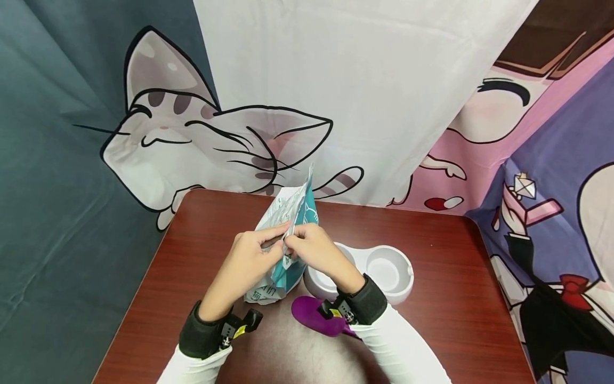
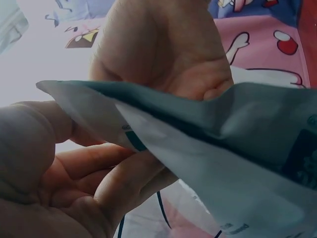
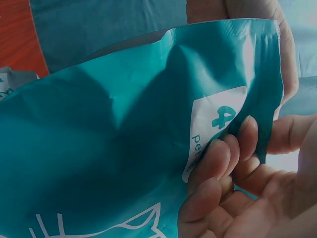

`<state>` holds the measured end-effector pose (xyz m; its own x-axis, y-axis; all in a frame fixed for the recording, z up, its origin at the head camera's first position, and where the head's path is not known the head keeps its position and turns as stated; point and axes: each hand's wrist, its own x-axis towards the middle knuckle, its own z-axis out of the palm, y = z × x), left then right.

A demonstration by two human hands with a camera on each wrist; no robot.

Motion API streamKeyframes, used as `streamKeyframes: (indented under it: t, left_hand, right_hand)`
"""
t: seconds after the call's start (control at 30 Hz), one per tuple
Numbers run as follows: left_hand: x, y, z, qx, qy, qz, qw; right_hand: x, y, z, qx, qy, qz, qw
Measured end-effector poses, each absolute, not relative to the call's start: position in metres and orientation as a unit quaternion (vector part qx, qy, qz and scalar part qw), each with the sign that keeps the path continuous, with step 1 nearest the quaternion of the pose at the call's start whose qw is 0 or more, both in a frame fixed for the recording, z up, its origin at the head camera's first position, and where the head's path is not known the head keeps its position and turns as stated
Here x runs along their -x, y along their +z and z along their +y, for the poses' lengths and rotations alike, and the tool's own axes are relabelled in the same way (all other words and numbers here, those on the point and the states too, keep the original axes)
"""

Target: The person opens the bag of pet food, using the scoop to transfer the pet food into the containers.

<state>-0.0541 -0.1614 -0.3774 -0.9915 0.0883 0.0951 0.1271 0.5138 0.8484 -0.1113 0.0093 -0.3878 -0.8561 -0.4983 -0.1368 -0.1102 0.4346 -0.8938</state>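
Note:
A teal-and-white pet food bag (image 1: 307,216) stands on the table, its top edge upward. Line art like a cat's ear and the figure 4 on a white label mark its teal face (image 3: 109,144). My left hand (image 1: 249,258) pinches the upper edge from the white side, thumb and fingers against the film. From the teal side, my right hand (image 1: 318,250) grips the same corner, its fingers curled beside the label. Between the hands, in the left wrist view, the bag's film (image 2: 223,163) is folded. Whether the top is sealed I cannot tell.
Right of the bag sits a white double bowl (image 1: 358,257), partly behind my right wrist. A purple scoop-like tool (image 1: 312,314) lies nearer me, partly under that wrist. The brown table (image 1: 455,298) ends at a printed cat curtain (image 1: 230,144).

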Motion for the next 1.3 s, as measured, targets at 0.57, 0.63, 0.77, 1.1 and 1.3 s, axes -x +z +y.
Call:
streamKeyframes:
  t: [0.57,0.63,0.77,1.1,1.3]
  left_hand:
    - [0.058,-0.381,-0.163,0.051,-0.520,-0.853,0.016]
    - [0.058,-0.381,-0.161,0.053,-0.521,-0.852,0.022]
    - [0.058,-0.380,-0.159,0.054,-0.528,-0.847,0.023]
    - [0.059,-0.381,-0.161,0.061,-0.519,-0.852,0.014]
    - [0.060,-0.382,-0.163,0.073,-0.514,-0.855,0.011]
  right_hand:
    - [0.113,-0.397,0.012,0.192,-0.483,0.840,0.158]
    - [0.111,-0.395,0.012,0.173,-0.464,0.858,0.135]
    - [0.109,-0.394,0.012,0.141,-0.469,0.864,0.120]
    - [0.103,-0.394,0.013,0.169,-0.464,0.863,0.103]
    - [0.101,-0.396,0.014,0.199,-0.454,0.865,0.082]
